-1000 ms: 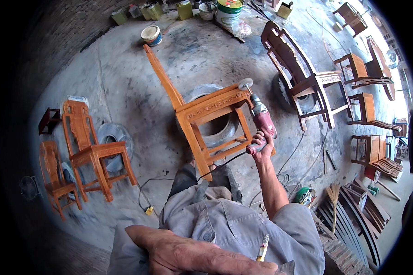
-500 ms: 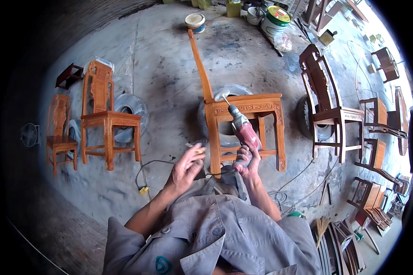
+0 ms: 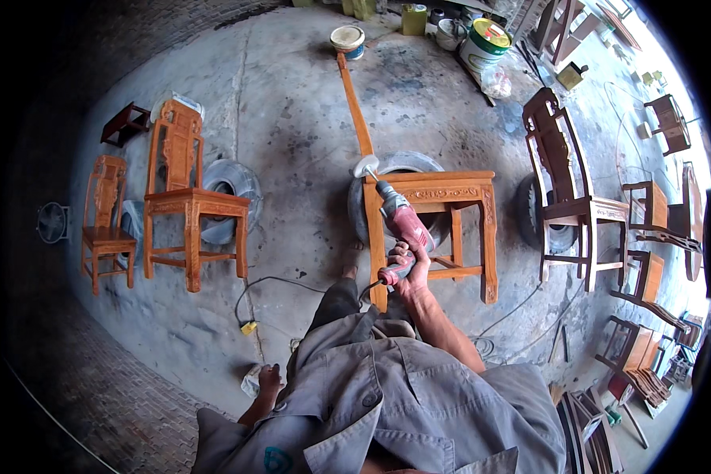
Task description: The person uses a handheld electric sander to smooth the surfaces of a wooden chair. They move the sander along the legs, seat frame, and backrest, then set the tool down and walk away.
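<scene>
The right hand (image 3: 409,267) is curled tight around the handle of a red and grey power drill (image 3: 406,224). The drill is in the middle and points to 11 o'clock. On its tip is a round white pad (image 3: 365,166), right by the corner where the seat and back of a shiny orange wooden chair (image 3: 449,194) meet. I can't tell if the pad touches the wood. The chair's seat is at 1 o'clock from the right hand. A thin black cord (image 3: 364,294) comes out of the drill at 8 o'clock.

The left hand (image 3: 270,378) is low down, at 8 o'clock from the right hand. It is small and dark here, so I can't tell how open it is. A pale crumpled thing (image 3: 250,381) is just beside it, at 9 o'clock.
</scene>
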Demonstrator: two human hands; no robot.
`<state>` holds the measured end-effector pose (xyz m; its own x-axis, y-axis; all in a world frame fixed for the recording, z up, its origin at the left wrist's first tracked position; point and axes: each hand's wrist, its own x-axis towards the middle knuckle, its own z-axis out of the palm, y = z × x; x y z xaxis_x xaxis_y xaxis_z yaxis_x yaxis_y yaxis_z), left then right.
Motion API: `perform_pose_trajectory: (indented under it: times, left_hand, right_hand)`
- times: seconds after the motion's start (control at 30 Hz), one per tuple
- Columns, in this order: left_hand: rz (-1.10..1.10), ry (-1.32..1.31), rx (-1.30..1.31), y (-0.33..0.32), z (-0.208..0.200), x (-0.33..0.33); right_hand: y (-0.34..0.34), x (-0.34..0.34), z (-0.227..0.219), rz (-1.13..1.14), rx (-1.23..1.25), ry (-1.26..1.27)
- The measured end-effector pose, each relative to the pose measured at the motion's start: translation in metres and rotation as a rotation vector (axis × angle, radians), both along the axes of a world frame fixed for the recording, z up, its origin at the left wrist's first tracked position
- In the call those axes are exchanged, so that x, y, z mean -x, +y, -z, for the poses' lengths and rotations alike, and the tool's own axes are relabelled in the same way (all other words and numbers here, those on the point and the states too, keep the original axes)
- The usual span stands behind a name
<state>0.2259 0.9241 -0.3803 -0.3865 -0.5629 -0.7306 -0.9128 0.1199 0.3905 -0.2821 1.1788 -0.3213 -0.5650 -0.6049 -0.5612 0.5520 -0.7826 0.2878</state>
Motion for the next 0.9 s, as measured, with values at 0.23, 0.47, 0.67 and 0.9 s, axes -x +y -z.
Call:
perform_pose_trajectory:
  times: [0.23,0.47,0.67,0.9]
  left_hand:
    - [0.544,0.348,0.442,-0.005,0.06,0.006]
    - [0.628,0.293,0.441,0.021,-0.006,0.053]
    - [0.494,0.39,0.374,0.025,-0.007,0.061]
    - [0.385,0.361,0.245,0.013,0.022,0.06]
  right_hand:
    - [-0.013,-0.004,-0.001,0.025,-0.003,0.001]
    - [0.029,0.035,-0.004,-0.229,-0.355,0.247]
    - [0.055,0.084,-0.011,-0.4,-0.363,0.337]
    - [0.062,0.092,-0.013,-0.517,-0.391,0.384]
